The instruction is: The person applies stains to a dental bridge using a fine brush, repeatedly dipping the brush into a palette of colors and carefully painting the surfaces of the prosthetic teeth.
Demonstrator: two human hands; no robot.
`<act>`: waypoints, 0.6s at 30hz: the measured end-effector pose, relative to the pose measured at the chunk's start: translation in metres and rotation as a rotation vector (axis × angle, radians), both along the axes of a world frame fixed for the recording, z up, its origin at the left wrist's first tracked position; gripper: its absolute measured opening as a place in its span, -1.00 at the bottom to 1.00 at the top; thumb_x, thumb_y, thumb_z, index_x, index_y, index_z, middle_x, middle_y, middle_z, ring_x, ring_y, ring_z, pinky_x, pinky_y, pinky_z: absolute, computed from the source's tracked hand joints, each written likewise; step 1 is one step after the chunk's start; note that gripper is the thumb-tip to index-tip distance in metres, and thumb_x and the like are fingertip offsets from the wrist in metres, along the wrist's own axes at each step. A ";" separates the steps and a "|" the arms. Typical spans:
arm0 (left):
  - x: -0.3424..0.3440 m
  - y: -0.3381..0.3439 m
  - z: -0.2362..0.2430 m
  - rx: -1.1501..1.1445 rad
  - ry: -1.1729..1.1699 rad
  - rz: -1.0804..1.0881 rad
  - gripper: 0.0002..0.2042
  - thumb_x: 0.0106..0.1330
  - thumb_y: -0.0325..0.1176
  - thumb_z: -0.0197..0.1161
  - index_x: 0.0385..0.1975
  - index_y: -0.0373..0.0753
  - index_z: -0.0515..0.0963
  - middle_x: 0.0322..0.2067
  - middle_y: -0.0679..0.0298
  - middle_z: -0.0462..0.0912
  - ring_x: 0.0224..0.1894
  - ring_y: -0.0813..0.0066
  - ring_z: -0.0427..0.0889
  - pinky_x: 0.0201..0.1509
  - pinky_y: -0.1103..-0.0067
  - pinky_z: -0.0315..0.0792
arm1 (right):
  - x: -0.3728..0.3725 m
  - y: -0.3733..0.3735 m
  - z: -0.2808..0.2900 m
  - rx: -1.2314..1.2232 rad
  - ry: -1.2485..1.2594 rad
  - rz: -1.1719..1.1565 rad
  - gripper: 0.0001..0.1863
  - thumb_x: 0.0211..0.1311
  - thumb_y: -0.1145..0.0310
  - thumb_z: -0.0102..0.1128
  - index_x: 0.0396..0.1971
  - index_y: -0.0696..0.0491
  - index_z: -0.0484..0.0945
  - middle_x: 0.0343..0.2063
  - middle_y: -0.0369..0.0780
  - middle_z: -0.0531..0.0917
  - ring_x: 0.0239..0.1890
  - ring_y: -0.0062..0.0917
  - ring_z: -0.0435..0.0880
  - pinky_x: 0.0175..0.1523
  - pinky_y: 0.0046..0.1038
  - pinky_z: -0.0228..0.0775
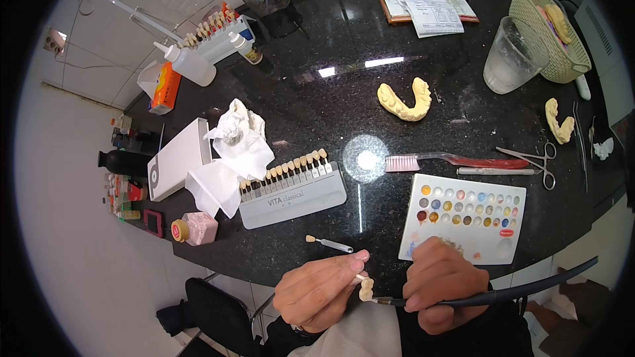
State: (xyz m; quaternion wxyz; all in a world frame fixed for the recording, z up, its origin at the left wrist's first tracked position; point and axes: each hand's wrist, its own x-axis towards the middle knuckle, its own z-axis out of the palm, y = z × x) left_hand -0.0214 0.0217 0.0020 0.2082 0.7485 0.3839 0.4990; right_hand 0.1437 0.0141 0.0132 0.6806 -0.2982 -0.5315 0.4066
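Observation:
Between the fingertips of my left hand (317,294) is a thin white holder with a small tooth-coloured dental bridge (366,289) at its end. My right hand (440,284) is closed around a paintbrush (519,292) with a long dark handle. The brush tip points left and meets the lower side of the bridge, or is very close to it. Just beyond my right hand lies a white palette (410,228) with rows of coloured paint wells. A single shade tab (335,245) rests above my left fingers, and a grey tooth shade guide (294,205) stands behind it.
Beyond the palette lie a pink-bristled toothbrush (463,160) and scissor-like forceps (546,165). A yellow dental cast (410,102) sits mid-table; a plastic cup (506,59) stands far right. Crumpled tissue (238,132), a white box (182,158) and a pink bottle (198,229) occupy the left.

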 end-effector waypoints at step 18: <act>-0.001 -0.002 -0.001 -0.018 0.002 0.007 -0.68 -0.17 -0.73 0.32 -0.31 -0.44 0.57 -0.42 0.01 0.66 -0.42 0.28 0.69 -0.41 0.60 0.58 | -0.001 -0.001 0.002 -0.036 -0.013 0.002 -0.77 0.21 0.26 0.14 -0.53 0.09 0.53 -0.62 -0.29 0.58 -0.57 -0.55 0.47 -0.42 -0.47 0.20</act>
